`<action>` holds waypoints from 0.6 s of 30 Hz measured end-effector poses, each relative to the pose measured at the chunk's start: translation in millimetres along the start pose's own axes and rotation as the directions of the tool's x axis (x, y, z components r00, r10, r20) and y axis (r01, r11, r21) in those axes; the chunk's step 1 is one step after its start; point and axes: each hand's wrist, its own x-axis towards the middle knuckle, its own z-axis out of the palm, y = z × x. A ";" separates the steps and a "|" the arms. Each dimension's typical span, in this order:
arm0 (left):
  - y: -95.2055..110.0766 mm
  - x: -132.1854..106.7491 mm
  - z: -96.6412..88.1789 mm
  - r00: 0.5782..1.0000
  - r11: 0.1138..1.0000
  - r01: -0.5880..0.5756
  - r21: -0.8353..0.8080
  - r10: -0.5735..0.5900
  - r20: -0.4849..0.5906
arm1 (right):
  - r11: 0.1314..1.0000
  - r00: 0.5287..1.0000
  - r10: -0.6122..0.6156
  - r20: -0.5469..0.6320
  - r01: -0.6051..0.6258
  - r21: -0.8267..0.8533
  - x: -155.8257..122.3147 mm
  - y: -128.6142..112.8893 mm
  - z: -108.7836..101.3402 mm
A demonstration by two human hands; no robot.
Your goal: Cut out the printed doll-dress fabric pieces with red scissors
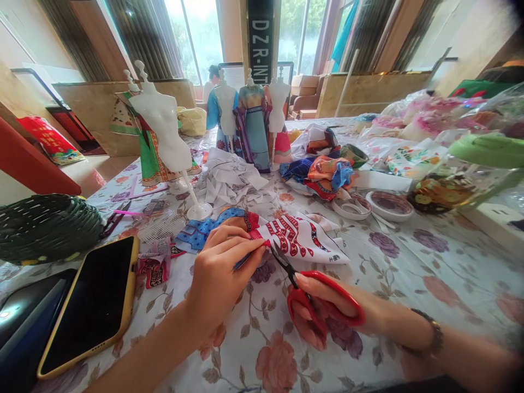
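Red-handled scissors (pixel 317 300) are in my right hand (pixel 327 311), with fingers through the loops. Their blades point up and left, with the tips at the edge of a white cloth piece printed with red patterns (pixel 301 237). Pinched along the red edge of that cloth, my left hand (pixel 223 262) is closed, fingertips just left of the blades. Blue star-printed fabric with a brown and red part (pixel 200 232) lies behind and left of my left hand. Whether it is joined to the white cloth is hidden by my fingers.
Left are a phone (pixel 92 305), a dark woven basket (pixel 49 226) and a small pink patterned scrap (pixel 154 265). A bare white mannequin (pixel 164 125) stands behind, near white paper scraps (pixel 233 174). Tape rolls (pixel 388 204) and bundled colourful fabric (pixel 323 172) lie right. A person (pixel 212 82) is in the background.
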 end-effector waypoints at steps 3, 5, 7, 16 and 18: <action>2.2 0.5 -1.3 1.000 1.000 -0.007 -0.007 0.007 -0.007 | 1.000 0.999 0.002 -0.032 -0.001 0.030 1.5 4.1 1.9; 3.4 1.1 -2.4 1.000 1.000 -0.010 -0.015 0.010 -0.020 | 0.999 0.999 -0.003 -0.053 0.006 0.050 2.0 6.3 3.9; 3.8 1.4 -3.4 0.999 1.000 -0.024 -0.016 0.024 -0.035 | 0.997 0.997 0.004 -0.075 0.001 0.078 2.6 8.3 5.9; 2.7 1.1 -6.0 0.986 0.989 -0.145 0.021 0.146 -0.074 | 0.997 0.984 0.039 -0.175 -0.028 0.068 0.6 3.3 12.6; 3.7 2.1 -6.6 0.981 0.984 -0.175 0.017 0.176 -0.076 | 0.999 0.982 0.036 -0.184 -0.030 0.035 -1.3 0.1 14.0</action>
